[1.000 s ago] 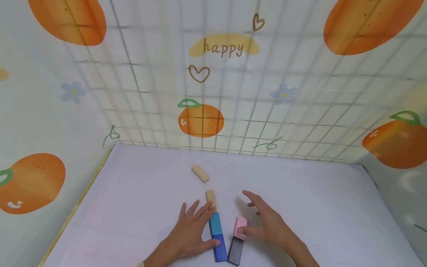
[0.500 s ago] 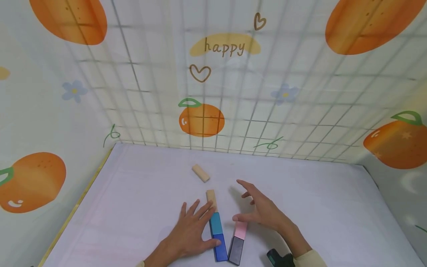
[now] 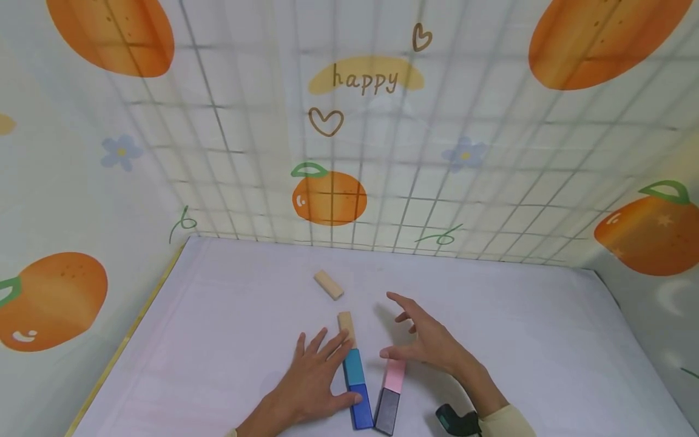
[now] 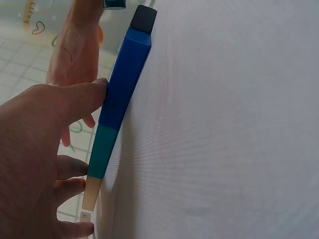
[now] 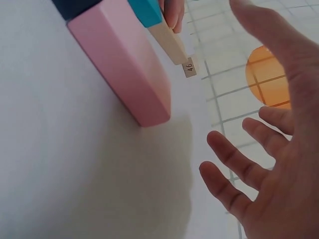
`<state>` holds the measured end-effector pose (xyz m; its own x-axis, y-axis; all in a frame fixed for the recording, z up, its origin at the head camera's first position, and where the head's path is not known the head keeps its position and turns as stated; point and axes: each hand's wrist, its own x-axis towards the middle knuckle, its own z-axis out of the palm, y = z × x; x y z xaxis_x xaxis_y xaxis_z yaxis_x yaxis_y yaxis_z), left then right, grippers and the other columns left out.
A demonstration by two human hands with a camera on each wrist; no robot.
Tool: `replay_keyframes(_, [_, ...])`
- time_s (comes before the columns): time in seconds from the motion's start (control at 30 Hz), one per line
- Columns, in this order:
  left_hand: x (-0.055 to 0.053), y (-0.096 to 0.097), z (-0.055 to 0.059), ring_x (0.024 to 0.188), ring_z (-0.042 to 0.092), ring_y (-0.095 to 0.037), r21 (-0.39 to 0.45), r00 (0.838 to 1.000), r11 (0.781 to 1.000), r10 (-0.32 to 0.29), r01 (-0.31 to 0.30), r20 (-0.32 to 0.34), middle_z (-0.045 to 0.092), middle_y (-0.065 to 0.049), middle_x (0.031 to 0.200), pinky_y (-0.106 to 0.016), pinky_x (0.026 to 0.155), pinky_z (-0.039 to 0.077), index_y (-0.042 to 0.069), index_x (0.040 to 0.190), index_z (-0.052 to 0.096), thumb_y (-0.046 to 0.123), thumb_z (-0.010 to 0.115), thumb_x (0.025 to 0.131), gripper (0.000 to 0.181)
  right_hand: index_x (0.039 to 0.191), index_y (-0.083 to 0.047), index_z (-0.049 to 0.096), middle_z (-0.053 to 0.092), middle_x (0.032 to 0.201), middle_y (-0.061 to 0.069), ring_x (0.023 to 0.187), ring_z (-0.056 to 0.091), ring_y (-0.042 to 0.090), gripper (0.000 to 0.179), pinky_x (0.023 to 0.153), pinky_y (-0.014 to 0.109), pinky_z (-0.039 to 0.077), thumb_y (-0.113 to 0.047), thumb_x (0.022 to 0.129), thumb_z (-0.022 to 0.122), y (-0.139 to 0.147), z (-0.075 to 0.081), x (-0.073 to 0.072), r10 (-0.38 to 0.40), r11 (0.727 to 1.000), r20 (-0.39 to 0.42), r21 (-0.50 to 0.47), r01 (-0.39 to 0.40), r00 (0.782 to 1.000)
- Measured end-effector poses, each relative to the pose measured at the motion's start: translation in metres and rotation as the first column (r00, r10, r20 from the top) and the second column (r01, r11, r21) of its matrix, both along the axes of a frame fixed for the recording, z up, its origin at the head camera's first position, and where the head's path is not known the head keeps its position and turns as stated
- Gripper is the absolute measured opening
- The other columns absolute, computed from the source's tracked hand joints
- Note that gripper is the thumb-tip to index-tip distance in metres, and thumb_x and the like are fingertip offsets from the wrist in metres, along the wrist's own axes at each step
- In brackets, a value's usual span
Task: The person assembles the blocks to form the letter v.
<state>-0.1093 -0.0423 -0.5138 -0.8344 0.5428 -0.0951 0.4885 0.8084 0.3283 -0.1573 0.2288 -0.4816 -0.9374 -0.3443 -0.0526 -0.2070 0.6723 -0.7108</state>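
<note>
In the head view a row of end-to-end blocks lies on the table: a dark blue block (image 3: 360, 409), a teal block (image 3: 354, 366) and a natural wood block (image 3: 345, 321). My left hand (image 3: 314, 382) lies along this row with fingers spread, thumb at the blue block and fingertips by the wood one. Beside it, a black block (image 3: 387, 409) and a pink block (image 3: 394, 377) form a second line, angled to meet the blue block's near end. My right hand (image 3: 431, 343) hovers over the pink block's far end, fingers extended, holding nothing; in the right wrist view a gap separates it from the pink block (image 5: 124, 64).
A loose wood block (image 3: 329, 284) lies farther back, with "46" on its end (image 5: 189, 66) in the right wrist view. The white tabletop (image 3: 519, 328) runs to a fabric wall (image 3: 382, 200) printed with oranges. A dark wrist device (image 3: 459, 420) sits at my right sleeve.
My right hand has moved forward and slightly left from the pink block's side, its thumb coming off the block. The left hand and blocks stay nearly in place.
</note>
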Motion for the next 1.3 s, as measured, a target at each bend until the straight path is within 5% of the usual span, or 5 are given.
replay_keyframes(0.47, [-0.001, -0.001, -0.004, 0.152, 0.02, -0.037, 0.022, 1.0, 1.0, -0.005, 0.005, -0.004, 0.022, 0.006, 0.167, -0.073, 0.113, 0.015, 0.027, 0.159, 0.036, 0.08, 0.051, 0.087, 0.09, 0.159, -0.024, 0.03, 0.046, 0.152, 0.007, 0.116, 0.058, 0.026, 0.107, 0.086, 0.044, 0.052, -0.047, 0.073, 0.09, -0.003, -0.002, -0.011, 0.029, 1.0, 0.001, 0.001, -0.029, 1.0])
replay_keyframes(1.3, [-0.001, -0.002, -0.005, 0.152, 0.021, -0.037, 0.025, 1.0, 1.0, -0.008, 0.008, -0.018, 0.023, 0.005, 0.167, -0.073, 0.112, 0.015, 0.027, 0.159, 0.035, 0.079, 0.052, 0.087, 0.09, 0.158, -0.02, 0.034, 0.048, 0.15, 0.009, 0.115, 0.059, 0.025, 0.103, 0.088, 0.048, 0.052, -0.045, 0.074, 0.089, -0.006, -0.003, -0.027, 0.043, 0.999, -0.001, 0.017, -0.043, 0.999])
